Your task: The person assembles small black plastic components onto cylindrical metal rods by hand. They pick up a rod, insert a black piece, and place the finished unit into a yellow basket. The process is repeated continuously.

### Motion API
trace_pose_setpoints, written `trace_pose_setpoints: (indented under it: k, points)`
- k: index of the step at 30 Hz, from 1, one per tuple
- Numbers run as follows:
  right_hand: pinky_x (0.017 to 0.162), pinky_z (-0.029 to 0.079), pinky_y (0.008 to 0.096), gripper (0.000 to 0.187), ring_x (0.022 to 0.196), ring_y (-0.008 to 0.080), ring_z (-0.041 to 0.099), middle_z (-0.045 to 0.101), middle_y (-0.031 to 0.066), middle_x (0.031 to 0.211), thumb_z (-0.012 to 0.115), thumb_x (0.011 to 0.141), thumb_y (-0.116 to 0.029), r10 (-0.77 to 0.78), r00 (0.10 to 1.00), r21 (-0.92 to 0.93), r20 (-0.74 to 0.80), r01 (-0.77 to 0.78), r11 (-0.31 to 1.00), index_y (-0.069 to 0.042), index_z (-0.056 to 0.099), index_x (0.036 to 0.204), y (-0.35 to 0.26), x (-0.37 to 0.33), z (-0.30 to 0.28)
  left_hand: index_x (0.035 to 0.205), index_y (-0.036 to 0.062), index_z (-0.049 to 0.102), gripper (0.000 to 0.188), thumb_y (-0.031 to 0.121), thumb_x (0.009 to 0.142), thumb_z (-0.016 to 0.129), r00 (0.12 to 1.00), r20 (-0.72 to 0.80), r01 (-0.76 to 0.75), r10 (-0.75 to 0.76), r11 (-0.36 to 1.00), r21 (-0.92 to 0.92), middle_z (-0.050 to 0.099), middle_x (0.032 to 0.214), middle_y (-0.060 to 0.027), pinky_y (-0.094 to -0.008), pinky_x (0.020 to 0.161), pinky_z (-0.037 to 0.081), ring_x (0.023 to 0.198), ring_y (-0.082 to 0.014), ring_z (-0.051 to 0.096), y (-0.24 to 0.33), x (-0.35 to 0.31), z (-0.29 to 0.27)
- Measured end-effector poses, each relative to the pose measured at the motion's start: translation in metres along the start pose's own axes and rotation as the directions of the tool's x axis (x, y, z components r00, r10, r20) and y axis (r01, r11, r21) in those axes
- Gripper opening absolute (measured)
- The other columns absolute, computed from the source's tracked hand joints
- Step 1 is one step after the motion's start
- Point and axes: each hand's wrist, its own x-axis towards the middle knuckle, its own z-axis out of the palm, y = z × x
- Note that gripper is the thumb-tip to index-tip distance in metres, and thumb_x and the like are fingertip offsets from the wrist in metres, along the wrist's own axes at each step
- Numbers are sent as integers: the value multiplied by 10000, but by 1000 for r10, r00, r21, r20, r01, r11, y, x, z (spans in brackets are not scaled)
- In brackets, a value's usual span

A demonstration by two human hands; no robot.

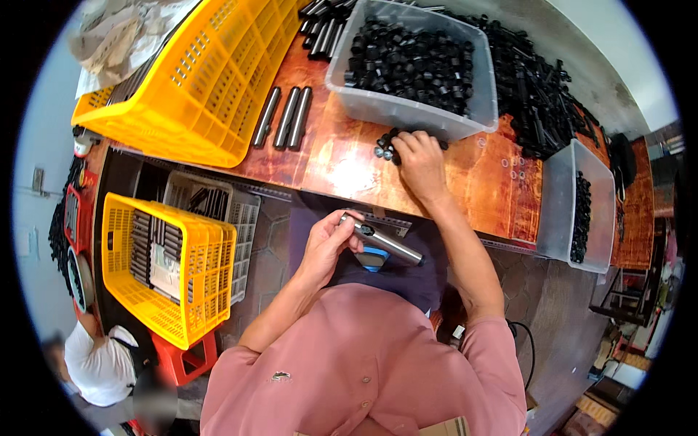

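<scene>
My left hand [325, 245] is closed around one end of a shiny metal tube [392, 247], held over my lap in front of the table edge. Black fittings show on the tube near my fingers. On the wooden table, my right hand [420, 161] reaches into a small cluster of black pieces and round shiny parts [383, 152]. Its fingers are bent and drawn together, and what lies between the fingertips is hidden. Just beyond it stands a clear plastic bin [396, 115] full of small black caps [411, 65]. Several metal tubes [289, 120] lie side by side farther left.
A large yellow crate [218, 94] stands at the table's left, with another yellow crate [207, 283] of tubes below. Black parts [534, 94] are heaped at the back right. Near them are small clear rings [514, 174] and a second clear bin [563, 207]. A co-worker [102, 360] is lower left.
</scene>
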Motion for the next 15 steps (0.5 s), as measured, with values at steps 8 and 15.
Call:
trace_pose_setpoints:
  k: [8, 15]
  points:
    - [746, 489, 365, 223, 837, 267, 631, 686, 106, 938, 687, 792, -26, 122, 981, 177, -149, -95, 980, -16, 686, 1015, -15, -13, -23, 1159, 18, 601, 289, 267, 1013, 590, 1000, -8, -23, 23, 999, -43, 587, 750, -32, -274, 689, 500, 706, -145, 601, -1, -1, -6]
    - [685, 508, 352, 94, 752, 257, 648, 680, 138, 842, 701, 848, -50, 675, 716, 468, 179, -665, 582, 6, 698, 924, -22, -78, -47, 1172, 10, 584, 332, 277, 982, 640, 999, 13, -33, 34, 999, -37, 607, 782, -39, -270, 695, 507, 726, -141, 621, 3, 3, -2]
